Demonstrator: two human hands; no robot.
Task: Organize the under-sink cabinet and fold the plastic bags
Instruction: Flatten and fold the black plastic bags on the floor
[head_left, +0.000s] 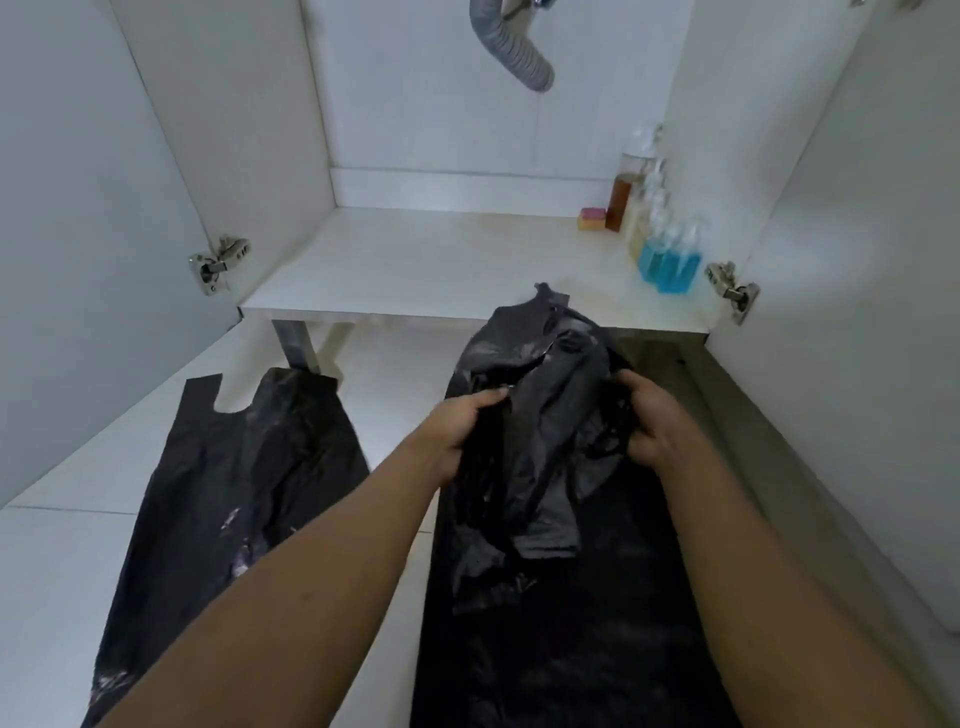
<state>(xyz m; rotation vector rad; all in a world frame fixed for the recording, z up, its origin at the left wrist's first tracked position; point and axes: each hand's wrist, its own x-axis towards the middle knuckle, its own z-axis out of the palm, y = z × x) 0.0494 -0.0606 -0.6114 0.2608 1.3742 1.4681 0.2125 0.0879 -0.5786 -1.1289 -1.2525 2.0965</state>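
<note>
Left hand: the left hand (462, 426) is gripping the left side of a crumpled black bag (540, 415), and its fingers are curling into the plastic.
Right hand: the right hand (652, 421) is gripping the right side of the same bag, with its fingers closing around a bunch of plastic.
Reason for the hold: I think the two hands are pulling the sides apart, so that the bag is becoming flat enough for folding.
Crumpled bag: it is hanging between the hands, and its lower part is drooping onto a dark sheet (571, 649) below them.
Dark sheet: it is lying on the floor under both hands; I cannot tell if it is a bag or a mat.
Flat bag (249, 467): it is lying spread on the floor, well apart to the left of the left hand, probably waiting for folding.
Cabinet shelf (415, 260): it is standing open beyond the hands.
Bottles: they are standing in a row beyond the right hand, against the right wall. The blue bottles (670, 265) are holding blue liquid, and the brown bottle (621, 202) is holding amber liquid.
Sponge (592, 218): it is lying just beside the brown bottle.
</note>
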